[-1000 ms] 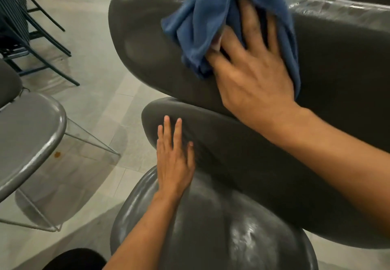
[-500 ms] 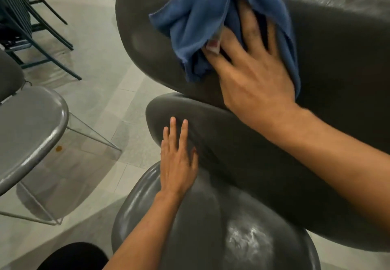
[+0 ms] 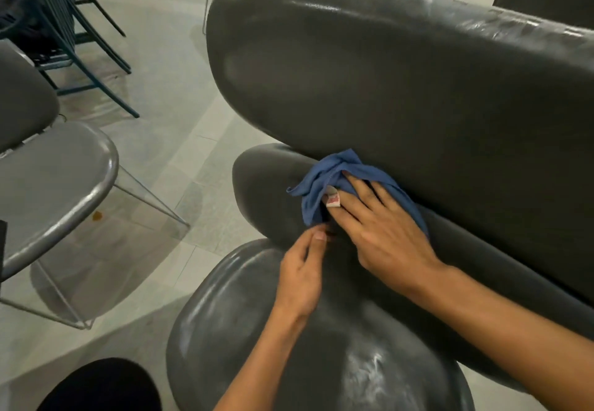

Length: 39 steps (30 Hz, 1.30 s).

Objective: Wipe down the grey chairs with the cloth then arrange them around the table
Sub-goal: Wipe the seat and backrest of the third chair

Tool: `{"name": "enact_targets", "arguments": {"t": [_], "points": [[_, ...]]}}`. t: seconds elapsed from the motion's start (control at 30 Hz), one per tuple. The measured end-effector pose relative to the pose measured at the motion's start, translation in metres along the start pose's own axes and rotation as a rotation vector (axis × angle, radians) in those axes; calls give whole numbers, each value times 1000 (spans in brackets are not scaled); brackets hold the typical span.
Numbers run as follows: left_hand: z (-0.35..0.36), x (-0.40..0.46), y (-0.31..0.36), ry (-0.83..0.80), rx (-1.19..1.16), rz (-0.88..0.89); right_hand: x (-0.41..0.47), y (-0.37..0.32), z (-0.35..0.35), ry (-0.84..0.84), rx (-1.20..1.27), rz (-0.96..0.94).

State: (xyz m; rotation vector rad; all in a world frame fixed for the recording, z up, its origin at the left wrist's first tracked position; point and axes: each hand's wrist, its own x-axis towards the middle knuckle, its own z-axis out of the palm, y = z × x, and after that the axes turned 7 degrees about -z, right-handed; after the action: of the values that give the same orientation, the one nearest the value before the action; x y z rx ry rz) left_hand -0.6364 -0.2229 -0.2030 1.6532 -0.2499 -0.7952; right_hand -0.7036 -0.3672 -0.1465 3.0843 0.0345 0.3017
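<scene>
One blue cloth, soft and limp, lies bunched where the upper grey chair back meets the stacked shell below it. It should crumple and slide easily on the glossy shells, so a flat palm suits it best. The right hand presses it with fingers spread; the left hand, loosely curled, seems to touch its lower edge. Another grey chair stands at the left.

Dim, soft indoor light; glare streaks the chair back; wide-angle edges bend.
</scene>
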Motion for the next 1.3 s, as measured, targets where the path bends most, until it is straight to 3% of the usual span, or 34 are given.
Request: {"name": "enact_targets", "arguments": {"t": [0.07,0.13,0.3,0.37,0.5,0.63,0.77,0.93,1.0,1.13,1.3], "points": [[16,-4,12,-137,-322,-133,-10,-7,5,39,189,63],[30,-7,22,-163,-515,-205,-17,-12,7,117,439,155],[46,1,27,-59,-641,-141,-31,-19,0,143,721,292],[49,5,28,19,-589,-56,-43,-15,-5,198,653,267],[61,15,42,366,-313,62,-76,-1,-13,295,357,358],[67,33,45,621,-43,185,-107,1,-1,148,81,392],[72,50,37,702,310,228,-122,13,33,73,-125,341],[47,74,26,852,400,217,-117,16,57,148,-333,343],[42,80,24,870,401,279,-118,16,60,164,-376,348],[62,75,20,741,344,425,-114,14,64,203,-419,357],[78,53,-8,568,492,534,-113,12,63,222,-434,358]]}}
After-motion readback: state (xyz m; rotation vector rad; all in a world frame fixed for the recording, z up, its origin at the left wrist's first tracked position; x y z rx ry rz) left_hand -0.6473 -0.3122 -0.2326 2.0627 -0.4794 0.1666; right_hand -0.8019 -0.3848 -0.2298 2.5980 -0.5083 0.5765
